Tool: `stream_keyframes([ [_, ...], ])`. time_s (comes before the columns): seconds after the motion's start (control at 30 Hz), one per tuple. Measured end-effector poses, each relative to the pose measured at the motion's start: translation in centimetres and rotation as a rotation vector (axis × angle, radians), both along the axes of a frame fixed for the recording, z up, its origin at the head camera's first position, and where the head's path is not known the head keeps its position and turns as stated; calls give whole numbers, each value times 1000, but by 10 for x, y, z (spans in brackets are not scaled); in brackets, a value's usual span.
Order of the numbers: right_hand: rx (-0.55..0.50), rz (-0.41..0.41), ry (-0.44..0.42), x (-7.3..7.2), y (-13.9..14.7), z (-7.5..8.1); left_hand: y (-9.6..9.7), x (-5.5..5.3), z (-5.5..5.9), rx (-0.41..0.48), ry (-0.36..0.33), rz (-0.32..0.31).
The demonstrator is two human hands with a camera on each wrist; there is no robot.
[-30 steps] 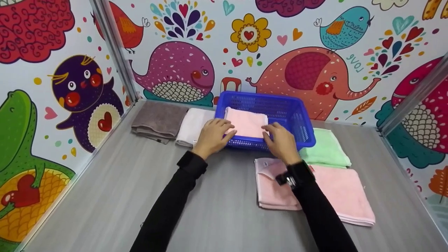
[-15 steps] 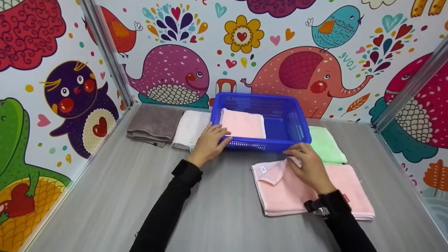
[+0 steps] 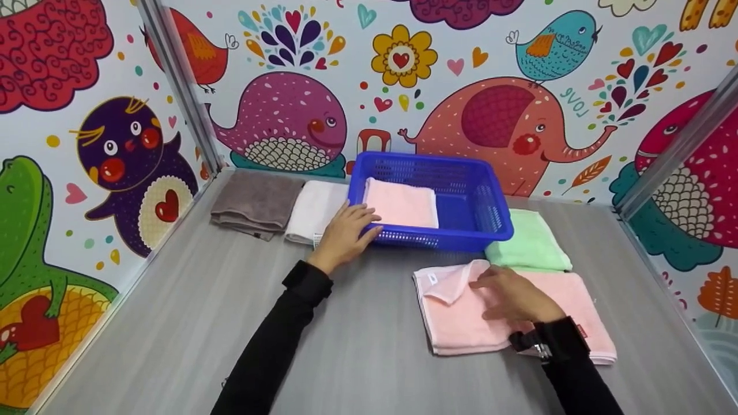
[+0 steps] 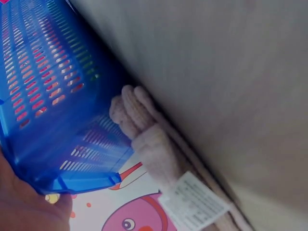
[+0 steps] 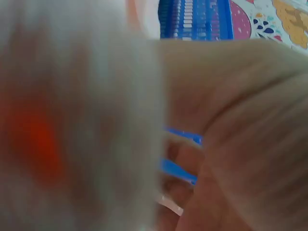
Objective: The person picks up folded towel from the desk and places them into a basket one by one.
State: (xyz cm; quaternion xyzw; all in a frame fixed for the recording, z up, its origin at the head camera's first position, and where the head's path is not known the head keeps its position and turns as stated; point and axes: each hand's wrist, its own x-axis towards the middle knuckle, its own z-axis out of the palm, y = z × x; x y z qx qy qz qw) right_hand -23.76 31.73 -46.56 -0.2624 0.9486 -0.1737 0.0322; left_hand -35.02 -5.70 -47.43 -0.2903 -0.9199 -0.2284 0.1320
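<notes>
My left hand [image 3: 344, 235] rests on the near left corner of a blue plastic basket [image 3: 438, 240], fingers fairly straight. Inside the basket, on its left side, lies a folded pink towel [image 3: 400, 203]. My right hand [image 3: 516, 294] is over a larger folded pink towel [image 3: 455, 328], fingers loosely bent and holding nothing I can make out. That towel has its far left corner turned back, showing a white label. In the left wrist view the basket's slotted wall [image 4: 48, 72] appears beside part of the left hand [image 4: 29, 207].
A grey-brown folded towel [image 3: 256, 199] and a white one [image 3: 314, 210] lie left of the basket. To its right is a green towel [image 3: 530, 239], with another pink towel [image 3: 576, 305] nearer. Printed walls stand behind and at both sides of the grey table [image 3: 357, 351].
Both hands came away from the pink towel in the basket. My right hand moved right and nearer, over the larger pink towel; my left shifted back to the basket's corner.
</notes>
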Motion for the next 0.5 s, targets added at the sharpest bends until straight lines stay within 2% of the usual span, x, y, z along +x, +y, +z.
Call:
stream_keyframes([
  [0.23,50,10,60,3,-25,-3,0,1,-1,23,36,-15],
  [0.5,39,14,62,8,-71,-11,0,0,-2,41,62,-31],
])
